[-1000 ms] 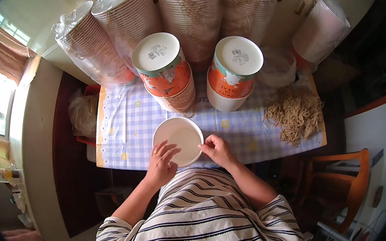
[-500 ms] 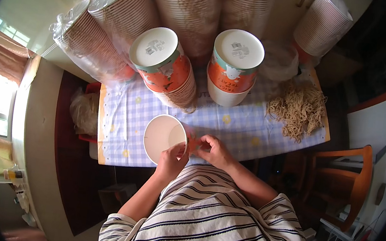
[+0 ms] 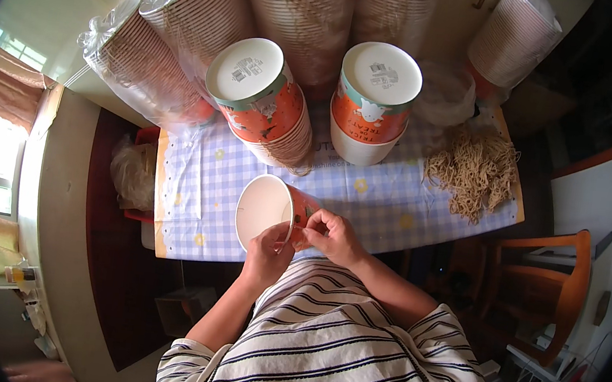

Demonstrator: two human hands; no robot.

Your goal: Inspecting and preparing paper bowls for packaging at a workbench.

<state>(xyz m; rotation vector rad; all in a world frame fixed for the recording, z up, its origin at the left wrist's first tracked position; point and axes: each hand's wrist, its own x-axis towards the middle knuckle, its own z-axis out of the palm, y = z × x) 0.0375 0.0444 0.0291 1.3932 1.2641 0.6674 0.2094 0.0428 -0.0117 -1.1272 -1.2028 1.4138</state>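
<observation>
Blue-and-white checked cloth, covering the bench; cup stock above, the work at its near edge.

Wrapped stacks, five, tall, in clear plastic, ranged along the back edge.

Upturned stacks, two, orange and green, bases up: left stack and right stack, standing just in front of the wrapped row.

Tan heap, loose tangled strands, by the right edge.

Paper cup, one, white inside, orange print outside; at the near edge, left of centre, tilted, mouth leftward. A second ago its mouth faced up more squarely; it has since been turned, baring the printed wall, so work now appears centred on the rim's near right side.

Left hand: grip pinching that rim.

Right hand: fingers bent close beside the printed wall; whether its grip pinches anything cannot be told, the fingertips being small and overlapped.
</observation>
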